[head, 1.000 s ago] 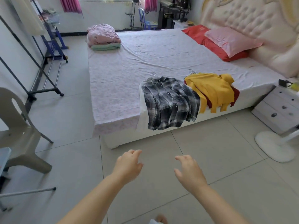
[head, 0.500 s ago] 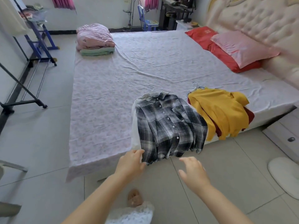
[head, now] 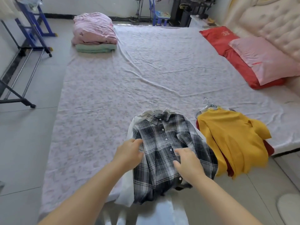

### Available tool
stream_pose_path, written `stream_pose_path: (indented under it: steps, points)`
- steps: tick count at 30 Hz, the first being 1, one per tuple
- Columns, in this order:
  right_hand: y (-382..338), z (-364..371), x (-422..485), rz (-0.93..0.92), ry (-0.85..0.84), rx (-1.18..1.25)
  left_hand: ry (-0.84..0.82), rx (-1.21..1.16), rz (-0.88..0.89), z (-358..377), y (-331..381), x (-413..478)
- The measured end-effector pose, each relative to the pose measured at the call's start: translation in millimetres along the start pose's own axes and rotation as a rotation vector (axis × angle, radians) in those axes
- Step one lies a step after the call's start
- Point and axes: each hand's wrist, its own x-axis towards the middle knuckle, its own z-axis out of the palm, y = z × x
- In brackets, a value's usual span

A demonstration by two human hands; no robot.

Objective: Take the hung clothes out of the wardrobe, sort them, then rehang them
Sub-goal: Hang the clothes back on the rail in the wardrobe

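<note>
A black-and-white plaid shirt [head: 164, 143] on a wire hanger lies over the near edge of the bed [head: 105, 95], on top of a white garment [head: 129, 189] whose hem hangs off the edge. To its right a yellow top [head: 230, 138] on a hanger lies over a dark red garment [head: 268, 148]. My left hand [head: 129, 153] touches the plaid shirt's left sleeve with relaxed fingers. My right hand [head: 188, 161] rests flat on the shirt's front beside the buttons.
A folded pink quilt [head: 94, 28] on a green blanket sits at the bed's far left corner. Red and pink pillows [head: 259, 57] lie by the padded headboard. A black clothes rack [head: 17, 78] stands on the tiled floor at left; a white fan base [head: 289, 207] at bottom right.
I have stepped up to the bed. Both hands moved forward from above the floor onto the plaid shirt.
</note>
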Motion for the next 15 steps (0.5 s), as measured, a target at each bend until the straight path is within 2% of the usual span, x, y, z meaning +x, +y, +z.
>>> stream_pose_path:
  steps: [9,15]
  points:
    - [17,-26,210,-0.149,-0.21,-0.044,-0.015,-0.059,-0.249,-5,3,142]
    - [35,-5,351,-0.175,-0.341,-0.067,-0.027,-0.127,-0.392,21,-2,237]
